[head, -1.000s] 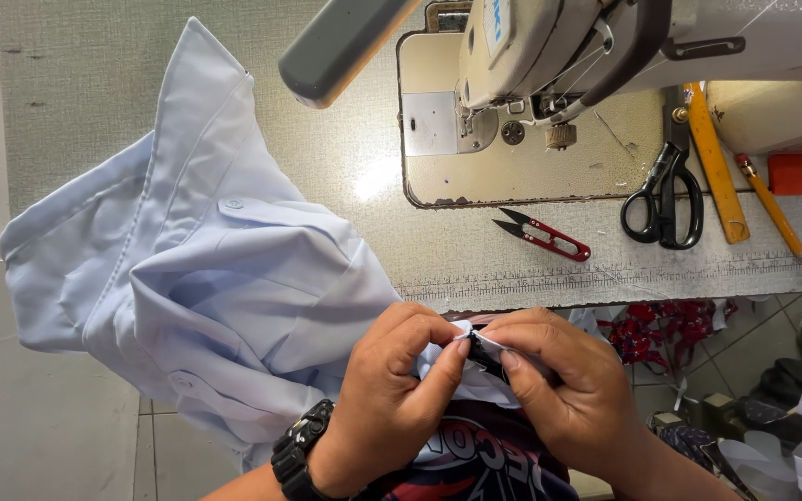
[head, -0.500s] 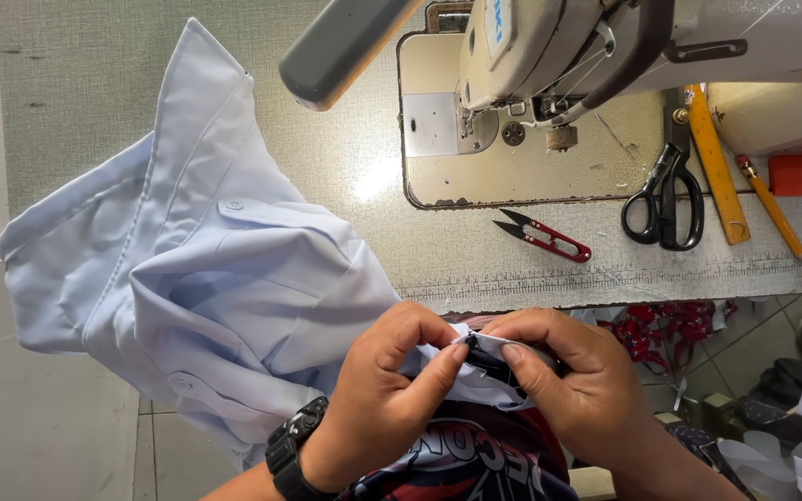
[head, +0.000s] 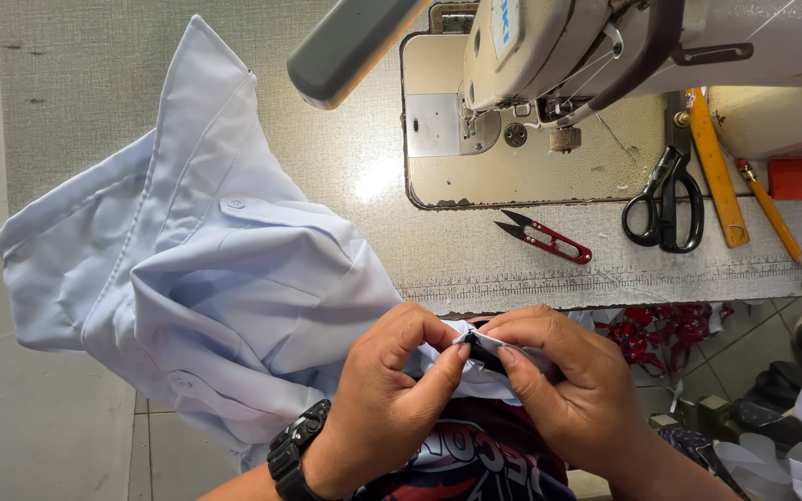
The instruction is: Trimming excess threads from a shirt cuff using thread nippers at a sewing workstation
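Barely shifted since a second ago: both hands a touch lower and closer over the lap, pinch unchanged. Left hand [head: 378, 399] fingers clamped on a fold of the light blue shirt [head: 206, 288]; right hand [head: 563, 390] fingers pinched together on a small dark tool [head: 483, 351] pressed into that same fold, kind of tool too hidden to tell. Soft, light, limp cloth by the look of it, likely to slide and bunch; best gripped at a seam or hem, close to the working point. Rest of the shirt draped over the near left edge of the surface [head: 327, 186]. Toward the far right edge, a sewing machine [head: 549, 56]; before it red thread snips [head: 545, 238], black scissors [head: 666, 199], a yellow ruler [head: 717, 167] and a pencil [head: 770, 209]. Tiled floor below.
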